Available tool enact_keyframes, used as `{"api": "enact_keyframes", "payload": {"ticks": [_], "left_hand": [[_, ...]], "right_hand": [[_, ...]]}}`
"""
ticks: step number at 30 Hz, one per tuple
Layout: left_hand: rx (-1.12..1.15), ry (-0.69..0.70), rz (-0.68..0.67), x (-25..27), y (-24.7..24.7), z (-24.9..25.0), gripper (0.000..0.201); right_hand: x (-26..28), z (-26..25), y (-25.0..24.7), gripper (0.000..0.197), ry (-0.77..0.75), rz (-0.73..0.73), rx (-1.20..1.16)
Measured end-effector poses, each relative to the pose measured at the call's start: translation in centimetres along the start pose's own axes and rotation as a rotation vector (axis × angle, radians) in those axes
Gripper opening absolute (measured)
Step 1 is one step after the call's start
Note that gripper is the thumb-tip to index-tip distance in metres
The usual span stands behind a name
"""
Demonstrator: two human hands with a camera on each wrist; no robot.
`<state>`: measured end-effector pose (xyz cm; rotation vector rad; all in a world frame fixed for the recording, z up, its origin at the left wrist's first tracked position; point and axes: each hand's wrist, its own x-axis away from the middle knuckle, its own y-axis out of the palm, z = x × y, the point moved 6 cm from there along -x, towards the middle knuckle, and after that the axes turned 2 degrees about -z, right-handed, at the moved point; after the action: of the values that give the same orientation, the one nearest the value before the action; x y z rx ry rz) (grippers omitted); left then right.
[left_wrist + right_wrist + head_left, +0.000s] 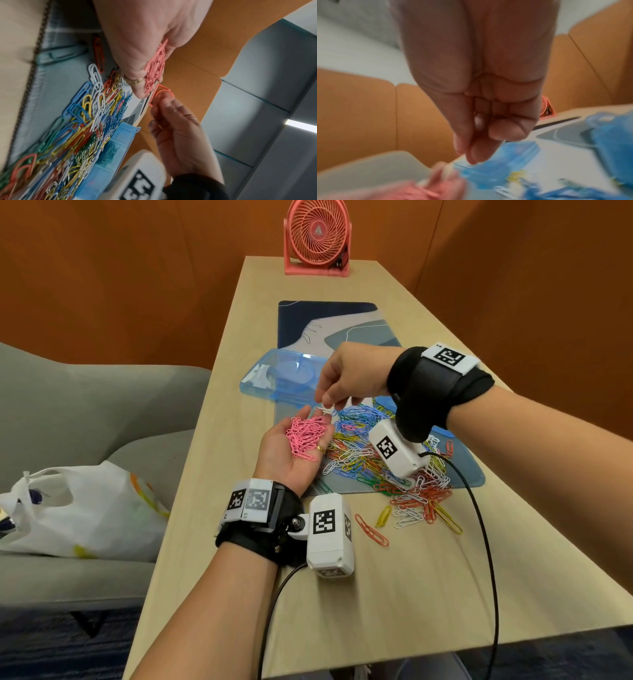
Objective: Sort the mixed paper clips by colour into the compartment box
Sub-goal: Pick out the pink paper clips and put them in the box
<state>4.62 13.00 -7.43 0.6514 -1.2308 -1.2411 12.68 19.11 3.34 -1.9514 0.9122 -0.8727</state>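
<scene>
My left hand [306, 424] lies palm up over the table's left side, fingers relaxed, carrying a heap of pink paper clips [306, 440]; the left wrist view shows them too [154, 70]. Just above its fingertips, my right hand [327, 404] pinches a white paper clip [322, 410] between thumb and fingers. The right wrist view is blurred and shows only the pinched fingertips [471, 155]. The mixed pile of coloured clips [373, 463] spreads over the mat to the right. The clear blue compartment box [277, 376] lies open behind the hands, and one compartment [110, 150] holds blue clips.
A blue desk mat [329, 323] covers the table's middle, with a pink fan [317, 237] at the far end. Stray clips [371, 530] lie on bare wood near the front. Black cables [488, 542] trail from both wrists. A grey chair [85, 412] with a white bag [78, 508] stands left.
</scene>
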Motion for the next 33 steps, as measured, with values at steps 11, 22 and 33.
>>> {"api": "enact_keyframes", "payload": {"ticks": [11,22,33], "left_hand": [[-0.023,0.008,0.013,0.0,-0.1,0.3,0.036],[-0.035,0.002,0.019,0.3,0.1,0.0,0.036],[-0.028,-0.054,0.002,0.7,1.1,-1.6,0.033]], "right_hand": [[-0.5,4.3,2.5,0.008,0.182,-0.026,0.305],[0.9,2.6,0.5,0.014,0.049,0.083,0.113],[4.0,3.8,-1.9,0.016,0.081,0.107,0.135]]}}
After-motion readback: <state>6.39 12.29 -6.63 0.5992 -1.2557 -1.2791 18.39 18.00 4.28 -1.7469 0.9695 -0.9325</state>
